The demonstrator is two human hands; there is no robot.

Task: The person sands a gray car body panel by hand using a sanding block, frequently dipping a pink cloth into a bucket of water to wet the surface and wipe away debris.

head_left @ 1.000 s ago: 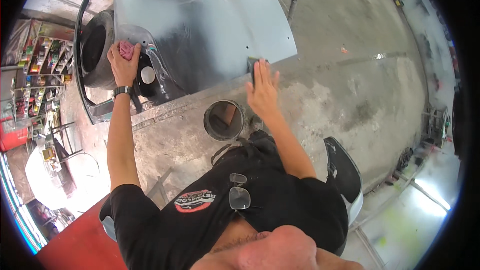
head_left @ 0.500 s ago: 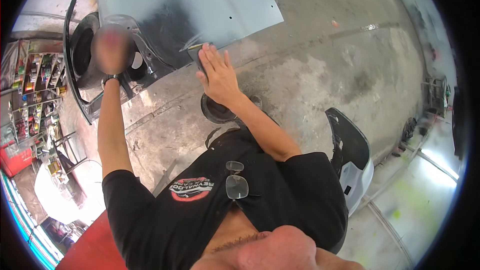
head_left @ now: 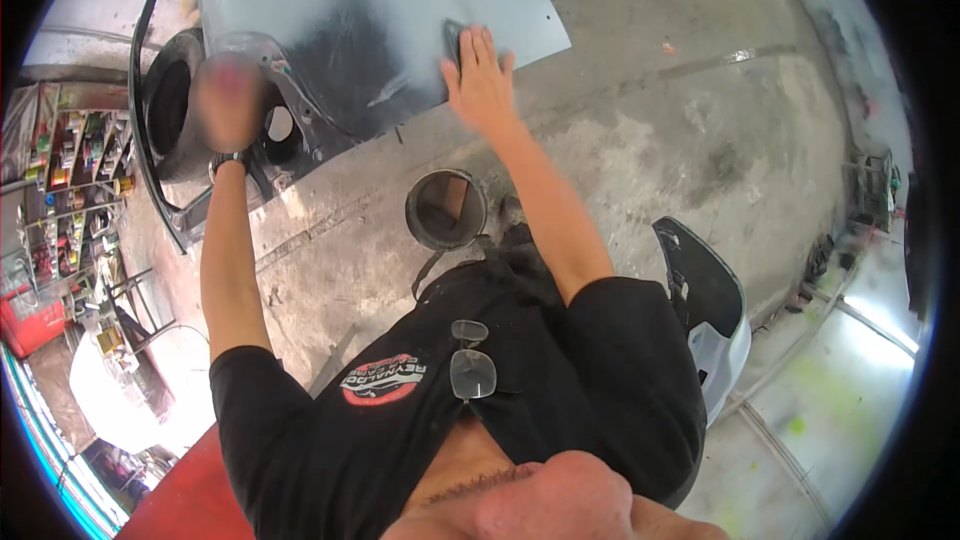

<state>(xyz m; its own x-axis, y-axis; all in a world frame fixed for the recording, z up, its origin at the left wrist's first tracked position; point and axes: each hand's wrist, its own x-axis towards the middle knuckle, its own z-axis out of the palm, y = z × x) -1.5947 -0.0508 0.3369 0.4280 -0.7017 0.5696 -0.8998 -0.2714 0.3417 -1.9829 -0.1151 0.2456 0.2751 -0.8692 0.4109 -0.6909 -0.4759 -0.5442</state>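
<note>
One right hand [head_left: 483, 85], spread flat over a pad [head_left: 453, 40] — overreach might slip it off the door's [head_left: 365, 45] edge; left hand's [head_left: 230, 105] grip blurred, can't tell.

The left hand [head_left: 229, 110] is blurred, its fingers left indistinct, with the left forearm [head_left: 231, 260] stretched behind it, while to its right the right hand [head_left: 482, 88] is held palm down, fingers [head_left: 469, 48] extended, thumb [head_left: 449, 77] spread, the right forearm [head_left: 545, 195] slanted rightward behind.
</note>
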